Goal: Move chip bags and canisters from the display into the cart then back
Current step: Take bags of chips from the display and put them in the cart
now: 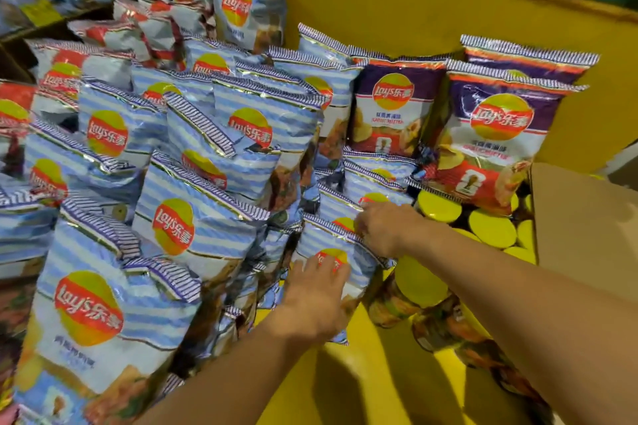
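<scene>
Head view: small blue-striped chip bag upright at the front of the display, just right of the big striped bags. Left hand lies flat on its front, fingers straight, no curl. Right hand pinches the bag's crimped top edge. Yellow-lidded canisters just right of it, some lying on the yellow surface. Purple bags behind them.

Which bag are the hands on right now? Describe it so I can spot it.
Find the yellow-lidded canisters at right. Just left stands a blue-striped chip bag, front of its row. Only this bag has the left hand on its face and the right hand at its top seal.
</scene>
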